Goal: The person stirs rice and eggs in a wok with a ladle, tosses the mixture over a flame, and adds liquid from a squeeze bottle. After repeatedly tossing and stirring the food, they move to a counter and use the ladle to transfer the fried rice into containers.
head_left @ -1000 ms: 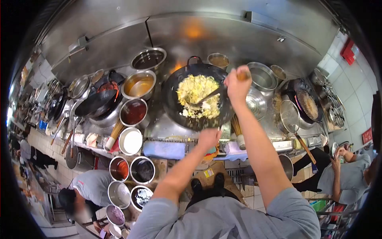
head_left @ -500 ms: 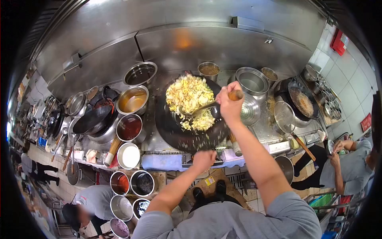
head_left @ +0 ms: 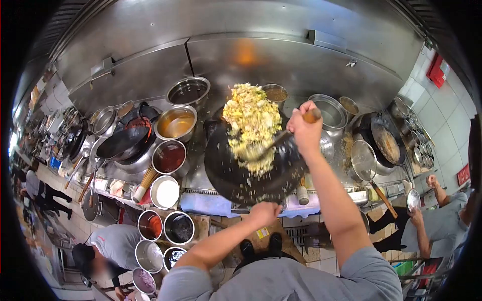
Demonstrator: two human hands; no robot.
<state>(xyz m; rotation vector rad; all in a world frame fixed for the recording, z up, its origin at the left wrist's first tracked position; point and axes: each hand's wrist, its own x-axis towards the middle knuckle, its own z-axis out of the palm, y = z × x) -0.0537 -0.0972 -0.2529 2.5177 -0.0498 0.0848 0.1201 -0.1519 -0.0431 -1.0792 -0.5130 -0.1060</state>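
My right hand (head_left: 305,131) is closed around the wooden-ended handle of a ladle (head_left: 281,139), whose bowl is blurred among the food. At the near rim of a large black wok (head_left: 226,178), my left hand (head_left: 265,213) is closed on the wok's edge or handle; the exact grip is hidden. Yellow and white fried rice with egg (head_left: 251,118) rises in a tall loose mass over the wok's far side. Loose grains scatter over the dark inner surface. The wok tilts toward me.
Left stand pots of amber liquid (head_left: 175,125), red sauce (head_left: 169,156) and white contents (head_left: 164,192). Another wok (head_left: 123,148) lies beyond. A mesh strainer (head_left: 363,159) and a pan (head_left: 385,140) are right. One co-worker (head_left: 113,248) bends lower left; another (head_left: 437,220) stands right.
The food has been thrown up and stretched into a taller mass. The wok has shifted and tilted toward me. Both hands keep their grips. The right co-worker's hands have moved apart, with a bowl-like metal item showing.
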